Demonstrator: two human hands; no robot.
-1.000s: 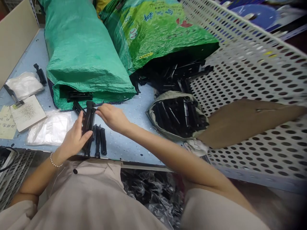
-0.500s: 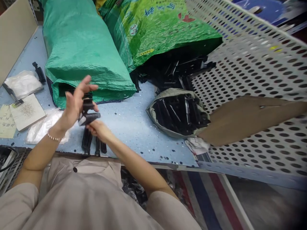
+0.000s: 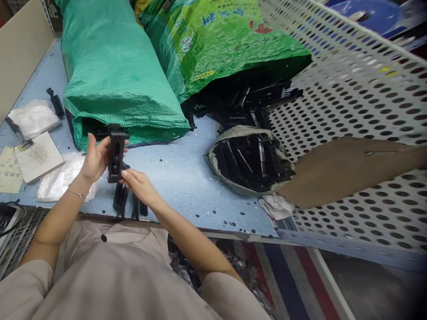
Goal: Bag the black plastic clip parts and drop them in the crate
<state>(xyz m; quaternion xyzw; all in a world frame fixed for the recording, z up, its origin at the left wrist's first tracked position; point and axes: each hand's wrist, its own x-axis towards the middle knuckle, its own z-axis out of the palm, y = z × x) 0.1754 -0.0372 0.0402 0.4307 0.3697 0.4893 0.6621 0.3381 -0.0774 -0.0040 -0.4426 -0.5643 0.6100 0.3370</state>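
A long black plastic part (image 3: 116, 153) with a slotted face and small pale lettering near its lower end stands upright between my hands, above the bench. My left hand (image 3: 95, 160) supports it from behind; its fingertips show past the right edge, and the thumb sticks up apart from it. At the lower right corner, the thumb and fingers of my right hand (image 3: 136, 182) pinch the same part. Beneath it, several similar black parts (image 3: 120, 200) lie at the bench's front edge, partly hidden. Behind my left hand is the folded mouth of a green woven sack (image 3: 133, 102).
A printed green bag (image 3: 233, 53) spills black parts at the back. Right of centre, a grey cloth bag (image 3: 216, 173) holds more, near a perforated white panel (image 3: 367, 120). On the left are plastic bags (image 3: 35, 118), a speckled white block (image 3: 40, 155) and a handwritten note (image 3: 10, 171).
The black part has turned from lying tilted to upright, its slotted face now toward me. My left hand's fingers have gone from spread above it to behind it. My right hand keeps its pinch.
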